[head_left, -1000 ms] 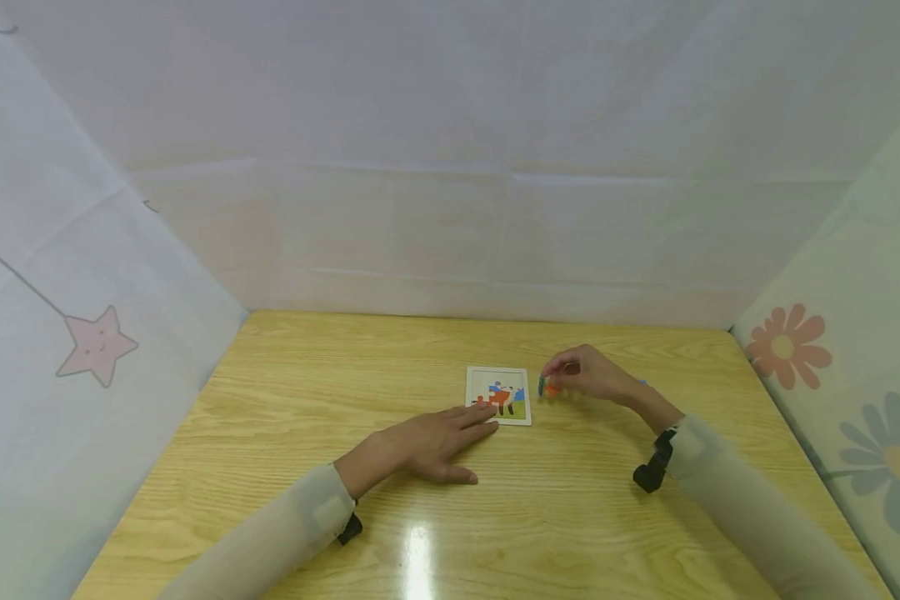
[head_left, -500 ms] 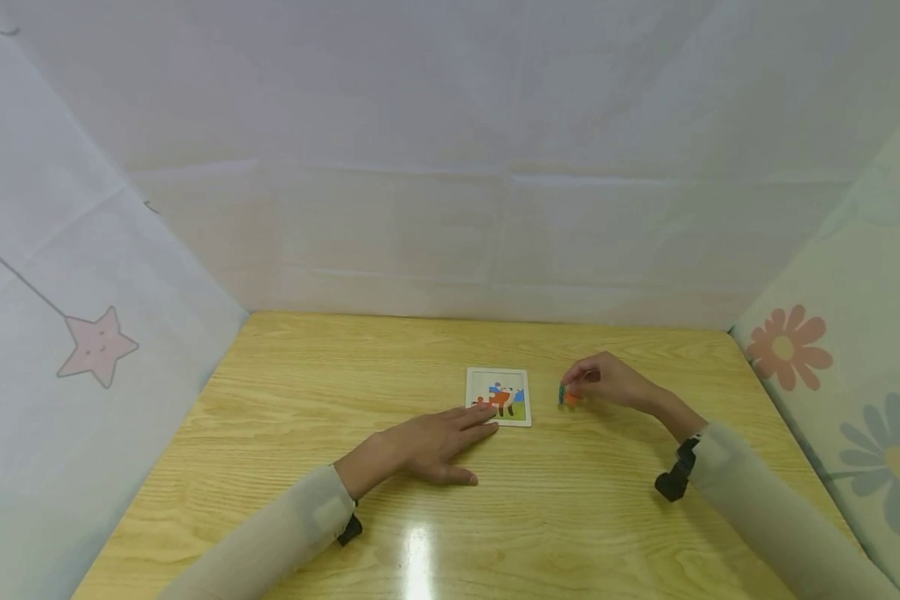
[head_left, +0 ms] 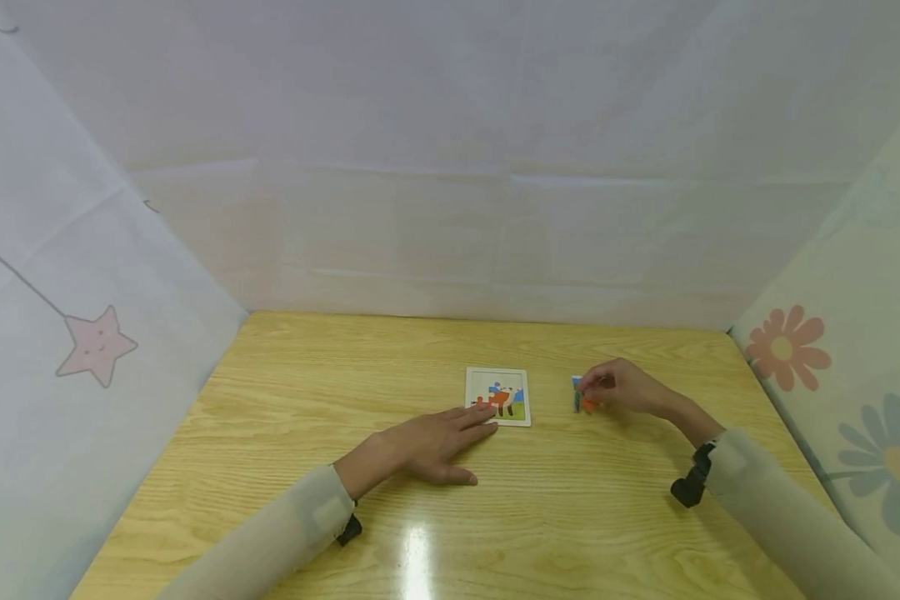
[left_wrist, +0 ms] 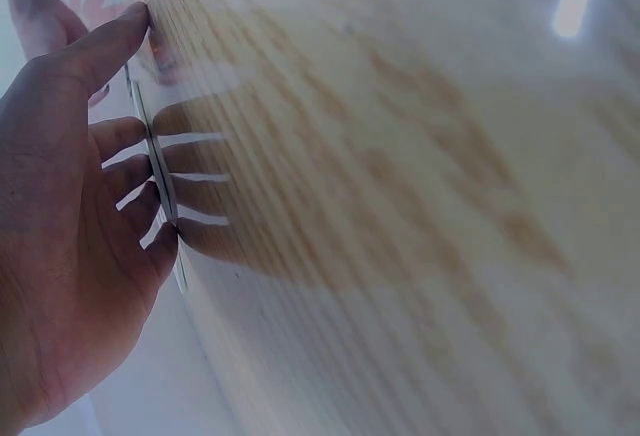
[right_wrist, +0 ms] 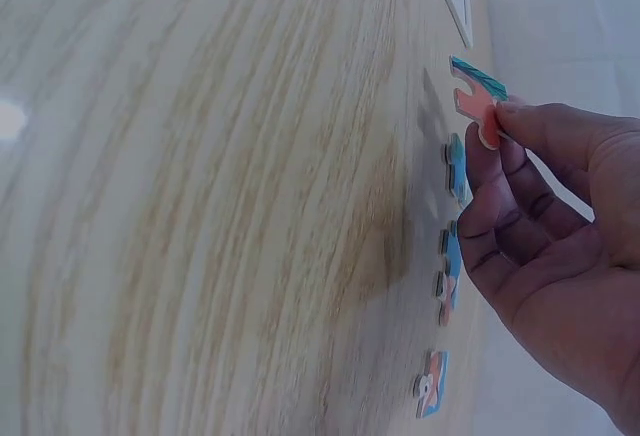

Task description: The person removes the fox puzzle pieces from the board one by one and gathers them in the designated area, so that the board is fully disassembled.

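A square jigsaw tray [head_left: 516, 422] with a white rim and a partly filled fox picture lies on the table, tilted slightly in the head view. My left hand [head_left: 438, 446] rests flat, its spread fingertips on the tray's near-left corner; in the left wrist view the fingers [left_wrist: 128, 171] reach to the tray's thin edge. To the right, my right hand [head_left: 624, 387] pinches an orange and green jigsaw piece [right_wrist: 478, 106] between thumb and fingers, held above the table. A loose piece with blue [head_left: 576, 380] shows beside the right fingertips.
Several loose jigsaw pieces lie in a row beneath my right hand in the right wrist view, among them a blue-green piece [right_wrist: 456, 168] and an orange-white one [right_wrist: 432, 384]. Pale cloth walls [head_left: 390, 233] enclose the wooden table [head_left: 540, 517] at the back and sides.
My right hand has moved right and slightly nearer, away from the tray, carrying the pinched jigsaw piece. A blue loose piece now shows beside its fingertips. My left hand has stayed put.
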`<action>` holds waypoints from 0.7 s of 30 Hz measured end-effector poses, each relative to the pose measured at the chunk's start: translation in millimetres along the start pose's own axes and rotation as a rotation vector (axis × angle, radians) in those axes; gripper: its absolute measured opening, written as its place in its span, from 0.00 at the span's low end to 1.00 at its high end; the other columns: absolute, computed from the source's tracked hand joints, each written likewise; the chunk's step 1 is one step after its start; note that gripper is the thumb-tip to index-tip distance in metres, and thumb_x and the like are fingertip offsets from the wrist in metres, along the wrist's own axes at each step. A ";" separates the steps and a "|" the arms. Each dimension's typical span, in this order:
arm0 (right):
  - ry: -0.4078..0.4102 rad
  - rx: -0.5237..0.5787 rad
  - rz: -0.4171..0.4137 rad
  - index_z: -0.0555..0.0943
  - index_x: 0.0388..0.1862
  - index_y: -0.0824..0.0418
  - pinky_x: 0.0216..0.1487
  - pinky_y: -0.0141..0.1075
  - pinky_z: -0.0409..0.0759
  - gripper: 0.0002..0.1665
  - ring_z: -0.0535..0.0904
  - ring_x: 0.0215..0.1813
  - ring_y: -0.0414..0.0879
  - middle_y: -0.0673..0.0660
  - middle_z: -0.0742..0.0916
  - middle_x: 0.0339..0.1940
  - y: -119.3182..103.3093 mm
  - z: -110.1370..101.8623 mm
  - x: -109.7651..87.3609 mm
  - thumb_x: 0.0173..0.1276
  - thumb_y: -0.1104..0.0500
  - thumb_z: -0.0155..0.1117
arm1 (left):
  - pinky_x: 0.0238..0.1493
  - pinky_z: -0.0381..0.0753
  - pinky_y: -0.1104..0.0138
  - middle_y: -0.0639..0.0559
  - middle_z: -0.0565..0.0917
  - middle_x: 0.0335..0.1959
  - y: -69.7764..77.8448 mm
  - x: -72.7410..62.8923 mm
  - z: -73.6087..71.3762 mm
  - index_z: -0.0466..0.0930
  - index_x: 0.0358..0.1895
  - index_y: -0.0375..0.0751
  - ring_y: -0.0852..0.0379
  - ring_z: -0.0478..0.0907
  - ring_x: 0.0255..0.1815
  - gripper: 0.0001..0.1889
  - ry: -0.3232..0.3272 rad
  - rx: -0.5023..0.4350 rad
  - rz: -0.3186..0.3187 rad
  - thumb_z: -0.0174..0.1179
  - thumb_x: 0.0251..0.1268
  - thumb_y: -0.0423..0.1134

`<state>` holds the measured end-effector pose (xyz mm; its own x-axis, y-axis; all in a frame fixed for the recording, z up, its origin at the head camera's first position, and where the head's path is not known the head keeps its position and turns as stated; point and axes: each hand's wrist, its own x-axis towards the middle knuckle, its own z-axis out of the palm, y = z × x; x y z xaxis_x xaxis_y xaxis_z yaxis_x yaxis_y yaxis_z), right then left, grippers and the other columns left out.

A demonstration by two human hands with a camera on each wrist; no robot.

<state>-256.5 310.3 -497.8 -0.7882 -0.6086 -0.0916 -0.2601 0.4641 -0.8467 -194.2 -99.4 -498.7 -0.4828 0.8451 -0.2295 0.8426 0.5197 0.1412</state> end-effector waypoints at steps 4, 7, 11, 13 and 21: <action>-0.008 -0.006 -0.023 0.87 0.53 0.70 0.47 0.38 0.88 0.10 0.88 0.46 0.54 0.65 0.90 0.47 2.0 -0.7 -0.8 0.77 0.70 0.64 | 0.85 0.55 0.59 0.50 0.45 0.90 -0.4 0.6 0.6 0.49 0.88 0.48 0.49 0.48 0.88 0.46 0.003 0.004 0.003 0.51 0.78 0.68; -0.011 -0.026 -0.032 0.87 0.52 0.71 0.46 0.39 0.88 0.10 0.88 0.45 0.55 0.66 0.90 0.46 1.6 -1.1 -1.4 0.76 0.71 0.65 | 0.85 0.55 0.59 0.50 0.45 0.90 -0.4 0.9 1.1 0.48 0.88 0.47 0.49 0.48 0.88 0.46 0.006 0.009 0.009 0.51 0.79 0.68; -0.004 -0.065 -0.024 0.87 0.51 0.70 0.45 0.38 0.88 0.10 0.88 0.45 0.54 0.64 0.91 0.46 1.2 -0.8 -1.8 0.76 0.71 0.65 | 0.85 0.55 0.59 0.50 0.45 0.90 -0.5 0.8 1.4 0.48 0.88 0.48 0.50 0.47 0.88 0.46 0.004 0.010 0.009 0.51 0.79 0.68; 0.004 -0.095 -0.029 0.88 0.50 0.68 0.45 0.37 0.87 0.09 0.88 0.45 0.53 0.62 0.91 0.46 3.2 -0.4 -1.5 0.76 0.70 0.66 | 0.85 0.55 0.59 0.50 0.45 0.90 -0.7 0.6 1.3 0.48 0.88 0.48 0.50 0.47 0.88 0.46 0.003 0.008 0.007 0.50 0.79 0.69; 0.050 -0.217 -0.060 0.89 0.46 0.64 0.43 0.35 0.87 0.06 0.86 0.43 0.46 0.57 0.91 0.43 4.9 4.9 -1.2 0.75 0.69 0.67 | 0.85 0.55 0.59 0.50 0.45 0.90 -1.2 0.5 2.0 0.48 0.88 0.48 0.50 0.47 0.88 0.46 0.007 0.003 0.007 0.51 0.78 0.69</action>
<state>-254.1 310.1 -504.4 -0.7930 -0.6091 -0.0133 -0.4172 0.5588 -0.7167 -194.9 -99.9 -501.0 -0.4783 0.8497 -0.2218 0.8468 0.5132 0.1397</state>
